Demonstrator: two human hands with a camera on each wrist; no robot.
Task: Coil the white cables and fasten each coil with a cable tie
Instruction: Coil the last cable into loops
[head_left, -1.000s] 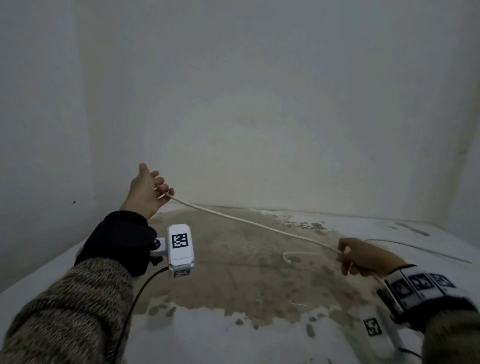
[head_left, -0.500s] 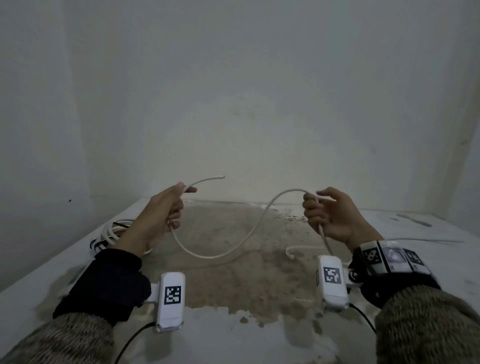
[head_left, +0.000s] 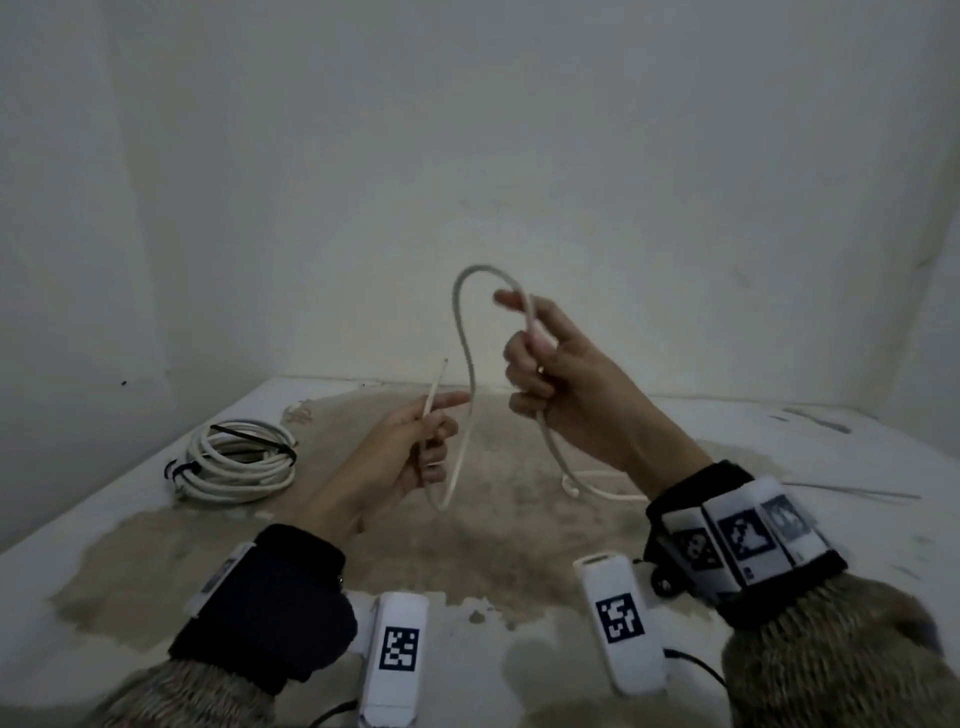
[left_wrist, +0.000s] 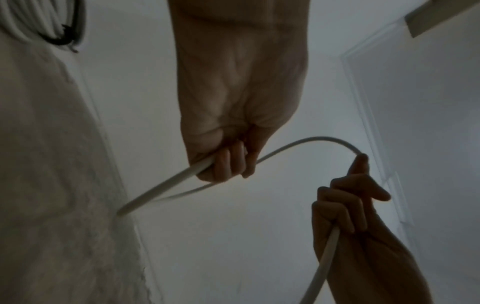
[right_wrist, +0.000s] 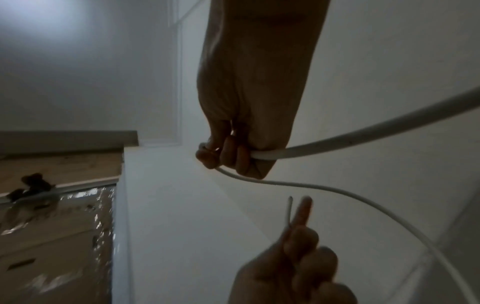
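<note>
A loose white cable (head_left: 464, 332) arches in the air between both hands. My left hand (head_left: 415, 447) grips it near its free end, which sticks up past the index finger. My right hand (head_left: 540, 358) holds the cable higher up, fingers curled round it, and the rest trails down to the table behind the right wrist. In the left wrist view the left hand (left_wrist: 226, 162) clasps the cable (left_wrist: 298, 144), with the right hand (left_wrist: 345, 201) below. In the right wrist view the right hand (right_wrist: 233, 156) grips the cable (right_wrist: 337, 191). A finished white coil (head_left: 236, 460) bound with black ties lies at the table's left.
The stained white table (head_left: 493, 551) runs into a corner of plain white walls. A thin pale strip (head_left: 852, 491) lies on the table at the right. Wrist cameras with black-and-white markers (head_left: 397, 647) hang under both forearms.
Both hands rose and came close together. The cable, first stretched taut, then sagging, now forms a tall upright loop. The right hand lifted above the left.
</note>
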